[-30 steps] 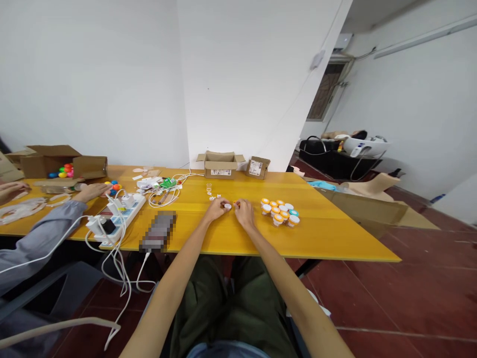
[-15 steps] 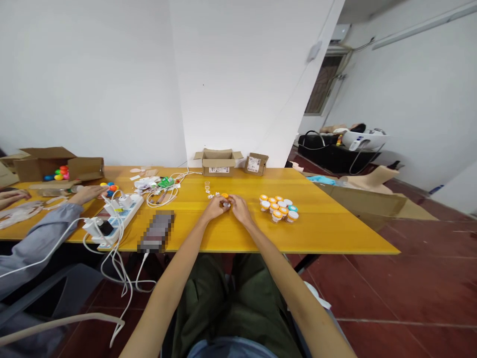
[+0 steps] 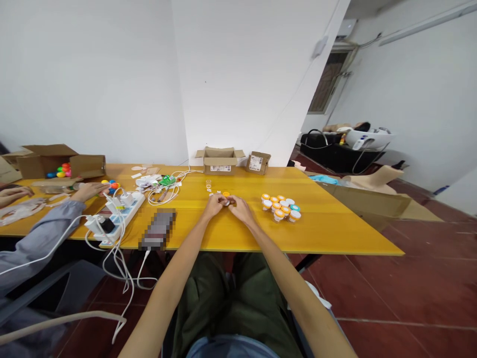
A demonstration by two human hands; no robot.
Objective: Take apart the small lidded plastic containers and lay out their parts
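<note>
L hand (image 3: pixel 215 205), R hand (image 3: pixel 240 209), wht pc (image 3: pixel 226 203) (btwn)

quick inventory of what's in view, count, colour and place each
table: one, yellow, centre
small piece: one, whitish, at fingertips
round piece: one, orange, beyond hands
lidded cups: about eleven, orange, white and teal lids, right
bits: several, white, beyond left hand
cartons: several, brown, back of table
packets: several, white and green, left
power strip: one, white, left
blurred device: one, dark, left
balls: several, multicoloured, left
floor box: one, brown, right
co-worker's sleeve: one, grey, left
left hand: one, bare, centre
right hand: one, bare, centre
</note>
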